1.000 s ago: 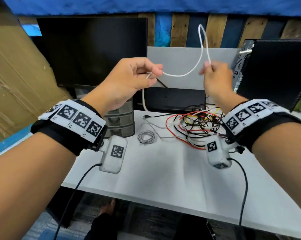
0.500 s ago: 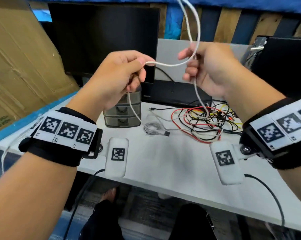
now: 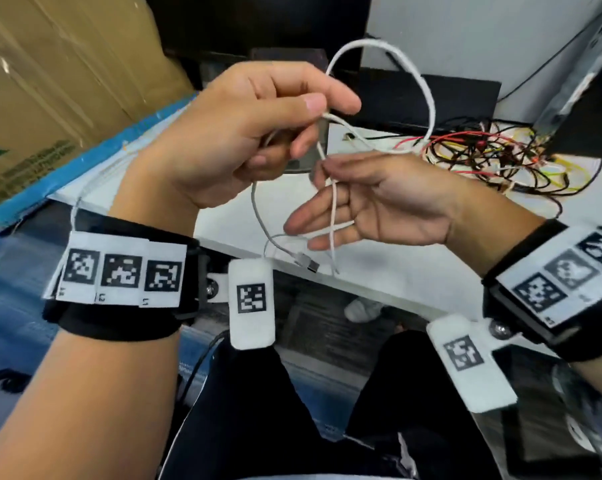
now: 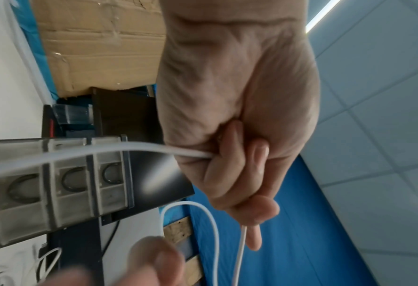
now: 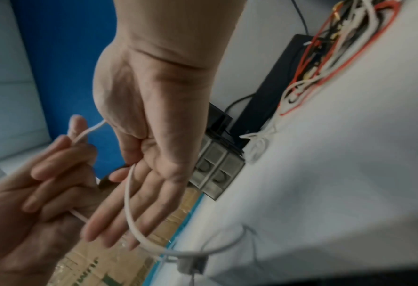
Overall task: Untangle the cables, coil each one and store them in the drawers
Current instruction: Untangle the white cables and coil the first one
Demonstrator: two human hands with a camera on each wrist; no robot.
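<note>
My left hand [image 3: 322, 110] pinches a white cable [image 3: 427, 95] between thumb and forefinger; in the left wrist view the left hand [image 4: 240, 174] is closed round the white cable [image 4: 154, 150]. The cable arches up in a loop and comes down to my right hand [image 3: 327, 199], which lies palm up just below the left. Its fingers are straight, and the thumb holds the cable against the forefinger. From there the white cable [image 5: 129, 209] crosses the right hand [image 5: 134, 193] and hangs down to a USB plug [image 3: 308, 263]. The small drawer unit [image 4: 56, 183] stands on the table, all drawers shut.
A tangle of red, black and yellow wires [image 3: 493, 157] lies on the white table [image 3: 413, 271] at the right rear. A coiled grey cable [image 5: 259, 149] lies beside the drawer unit [image 5: 215, 174]. A cardboard box [image 3: 50, 81] stands at the left; a monitor base and computer case stand behind.
Both hands came down and nearer to my body with the white cable. The right hand turned palm up under the left, and the cable now loops above them.
</note>
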